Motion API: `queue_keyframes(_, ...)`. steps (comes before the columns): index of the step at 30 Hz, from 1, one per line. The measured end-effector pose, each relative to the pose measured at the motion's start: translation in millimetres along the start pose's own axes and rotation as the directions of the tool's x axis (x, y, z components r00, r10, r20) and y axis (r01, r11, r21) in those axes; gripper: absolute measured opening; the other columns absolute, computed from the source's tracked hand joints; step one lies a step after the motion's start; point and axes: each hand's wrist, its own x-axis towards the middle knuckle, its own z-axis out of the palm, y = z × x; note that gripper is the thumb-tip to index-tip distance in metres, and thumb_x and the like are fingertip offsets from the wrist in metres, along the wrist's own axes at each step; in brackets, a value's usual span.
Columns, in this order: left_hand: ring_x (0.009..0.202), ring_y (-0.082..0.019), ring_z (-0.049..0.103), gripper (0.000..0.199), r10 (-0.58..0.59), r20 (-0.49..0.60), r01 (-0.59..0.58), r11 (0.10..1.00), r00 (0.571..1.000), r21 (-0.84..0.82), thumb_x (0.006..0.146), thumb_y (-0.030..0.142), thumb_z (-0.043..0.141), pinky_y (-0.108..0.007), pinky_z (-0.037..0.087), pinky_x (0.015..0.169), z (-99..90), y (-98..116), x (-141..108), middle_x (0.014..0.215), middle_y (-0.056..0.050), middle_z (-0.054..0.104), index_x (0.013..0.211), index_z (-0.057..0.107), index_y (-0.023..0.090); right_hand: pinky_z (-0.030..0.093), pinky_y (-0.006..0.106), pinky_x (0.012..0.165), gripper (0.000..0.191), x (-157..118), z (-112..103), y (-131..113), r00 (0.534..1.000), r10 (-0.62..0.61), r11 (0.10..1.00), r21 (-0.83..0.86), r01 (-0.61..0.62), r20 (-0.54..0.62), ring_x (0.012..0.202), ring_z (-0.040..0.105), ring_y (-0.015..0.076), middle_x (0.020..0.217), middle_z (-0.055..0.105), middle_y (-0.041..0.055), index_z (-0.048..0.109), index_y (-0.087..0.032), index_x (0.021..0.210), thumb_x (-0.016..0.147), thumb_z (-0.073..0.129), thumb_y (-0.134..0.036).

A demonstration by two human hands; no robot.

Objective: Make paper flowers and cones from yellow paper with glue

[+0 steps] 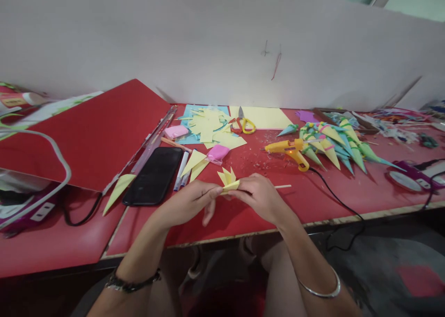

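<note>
Between my two hands, above the red table, is a folded piece of yellow paper with pointed flaps standing up. My left hand pinches its left end between thumb and finger. The right end is gripped by my right hand. A thin pale stick shows just right of my right hand; whether that hand holds it is hidden. Yellow paper triangles and a pink packet lie just behind my left hand, beside white pens.
A black phone lies left. A yellow glue gun, its cord running off the front edge, rests right beside a pile of paper cones. Scissors and paper strips are behind. A red board leans at left.
</note>
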Motion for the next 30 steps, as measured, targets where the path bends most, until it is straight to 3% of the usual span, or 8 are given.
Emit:
queue_keyframes(6, 0.047, -0.01, 0.052, 0.063, -0.098, -0.048, 0.093, 0.991, 0.994, -0.095, 0.09, 0.046, 0.024, -0.02, 0.042, 0.065, 4.4, 5.2, -0.4, 0.037, 0.0, 0.053, 0.041, 0.052, 0.017, 0.031, 0.026, 0.067, 0.029, -0.3, 0.0, 0.6, 1.0, 0.004, 1.0, -0.021, -0.005, -0.028, 0.065, 0.056, 0.0126, 0.075, 0.069, -0.0008, 0.067, -0.022, 0.077, 0.09, 0.043, -0.033)
queue_keyframes(11, 0.04, -0.009, 0.049, 0.049, -0.159, -0.038, 0.148, 0.97, 0.987, -0.193, 0.09, 0.044, 0.027, -0.02, 0.042, 0.062, 6.4, 4.8, 0.1, 0.032, 0.006, 0.048, 0.066, 0.058, 0.016, 0.032, 0.027, 0.072, 0.03, 1.3, 0.9, 0.6, 0.998, -0.054, 0.996, -0.07, 0.056, 0.027, 0.065, 0.056, 0.0123, 0.071, 0.068, 0.0004, 0.066, -0.018, 0.078, 0.091, 0.042, -0.031)
queue_keyframes(14, 0.038, -0.009, 0.046, 0.048, -0.168, -0.049, 0.157, 0.972, 0.985, -0.175, 0.091, 0.042, 0.025, -0.02, 0.041, 0.058, 7.5, 5.3, 0.9, 0.032, 0.006, 0.047, 0.069, 0.058, 0.015, 0.033, 0.027, 0.071, 0.03, 0.6, 1.2, 0.6, 0.998, -0.053, 0.995, -0.083, 0.055, 0.019, 0.065, 0.056, 0.0128, 0.071, 0.068, 0.0012, 0.066, -0.017, 0.078, 0.091, 0.042, -0.031)
queue_keyframes(19, 0.047, -0.009, 0.048, 0.051, -0.005, -0.243, 0.042, 0.988, 0.97, 0.148, 0.091, 0.038, 0.027, -0.02, 0.036, 0.057, 7.1, 0.7, 2.5, 0.044, 0.003, 0.051, 0.049, 0.048, 0.017, 0.034, 0.023, 0.06, 0.029, -2.7, -0.9, 3.8, 0.999, 0.044, 0.998, 0.053, -0.043, -0.023, 0.064, 0.057, 0.0131, 0.069, 0.067, 0.002, 0.067, -0.018, 0.075, 0.089, 0.046, -0.032)
queue_keyframes(23, 0.055, -0.012, 0.049, 0.034, 0.121, -0.326, 0.03, 0.907, 0.937, 0.421, 0.089, 0.035, 0.034, -0.022, 0.031, 0.055, 6.8, -2.5, 4.8, 0.057, 0.003, 0.055, 0.07, 0.057, 0.018, 0.033, 0.02, 0.056, 0.028, -3.3, -2.2, 7.2, 0.996, 0.091, 0.976, 0.198, -0.087, -0.014, 0.061, 0.057, 0.0118, 0.068, 0.067, 0.0017, 0.067, -0.017, 0.076, 0.088, 0.047, -0.031)
queue_keyframes(25, 0.056, -0.012, 0.051, 0.033, 0.115, -0.291, 0.006, 0.923, 0.95, 0.385, 0.089, 0.034, 0.034, -0.022, 0.032, 0.055, 7.6, -1.2, 5.8, 0.06, 0.002, 0.057, 0.072, 0.057, 0.018, 0.033, 0.02, 0.056, 0.026, -2.6, -1.5, 7.1, 0.997, 0.071, 0.975, 0.211, -0.065, -0.021, 0.061, 0.057, 0.0117, 0.068, 0.067, 0.0018, 0.068, -0.017, 0.078, 0.087, 0.048, -0.031)
queue_keyframes(30, 0.055, -0.01, 0.054, 0.037, 0.053, -0.184, -0.041, 0.997, 0.981, 0.067, 0.09, 0.031, 0.031, -0.019, 0.039, 0.057, 7.7, 3.8, 4.3, 0.057, 0.003, 0.056, 0.063, 0.052, 0.017, 0.033, 0.021, 0.057, 0.026, -0.8, 1.8, 4.4, 0.998, 0.031, 0.991, 0.135, -0.023, -0.062, 0.058, 0.054, 0.0122, 0.066, 0.067, 0.0025, 0.069, -0.017, 0.082, 0.087, 0.048, -0.032)
